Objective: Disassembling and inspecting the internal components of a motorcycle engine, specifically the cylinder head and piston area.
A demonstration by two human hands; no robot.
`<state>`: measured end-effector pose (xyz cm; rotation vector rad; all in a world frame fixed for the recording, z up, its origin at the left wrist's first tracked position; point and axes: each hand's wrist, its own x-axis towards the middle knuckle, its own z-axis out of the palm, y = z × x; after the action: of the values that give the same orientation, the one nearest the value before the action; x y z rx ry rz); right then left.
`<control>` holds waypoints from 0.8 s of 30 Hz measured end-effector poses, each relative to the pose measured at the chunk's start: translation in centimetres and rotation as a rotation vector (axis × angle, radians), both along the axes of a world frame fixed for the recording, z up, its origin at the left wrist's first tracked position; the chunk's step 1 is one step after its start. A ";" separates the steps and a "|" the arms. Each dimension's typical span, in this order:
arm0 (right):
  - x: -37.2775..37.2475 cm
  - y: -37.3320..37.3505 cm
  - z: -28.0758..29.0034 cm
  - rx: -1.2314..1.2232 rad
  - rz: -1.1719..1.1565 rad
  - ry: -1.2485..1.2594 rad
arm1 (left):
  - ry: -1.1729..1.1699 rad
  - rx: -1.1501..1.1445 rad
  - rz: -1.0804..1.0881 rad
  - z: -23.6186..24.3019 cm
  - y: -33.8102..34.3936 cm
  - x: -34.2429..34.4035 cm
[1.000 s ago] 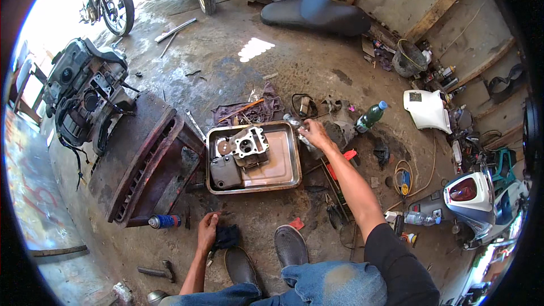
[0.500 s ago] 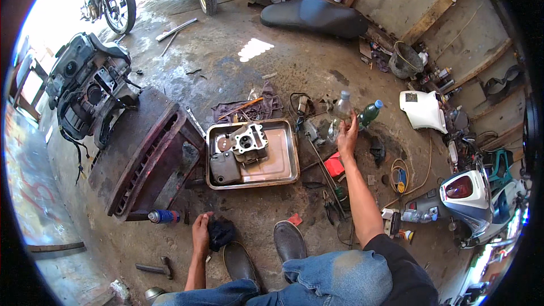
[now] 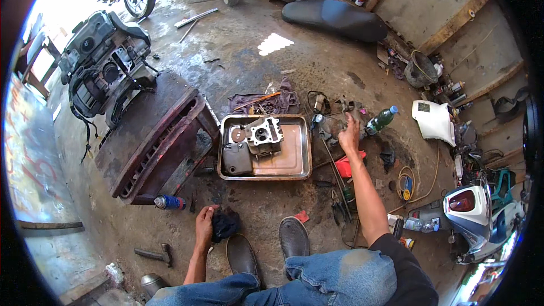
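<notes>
Here, the clear bottle is in the grasp of the right hand beside the tray's right rim, its long axis running roughly crosswise and its neck pointing left. The metal tray holds a pale-faced engine part, a dark cover and a round brown disc on its brownish bottom, while a green bottle, contents unclear, is just right of that hand. Nearer the body, the left hand has curled fingers beside a dark cloth; whether it grips this I cannot tell.
</notes>
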<state>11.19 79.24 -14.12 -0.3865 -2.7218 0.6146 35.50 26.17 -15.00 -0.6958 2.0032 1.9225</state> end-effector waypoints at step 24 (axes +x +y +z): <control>29.2 -14.8 10.0 -0.920 0.454 -0.603 | 0.110 0.250 -1.254 9.3 13.8 -6.5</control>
<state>40.35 64.49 -4.12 -0.1479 -2.8849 2.1972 29.01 40.01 -5.66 0.6374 1.5175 1.3208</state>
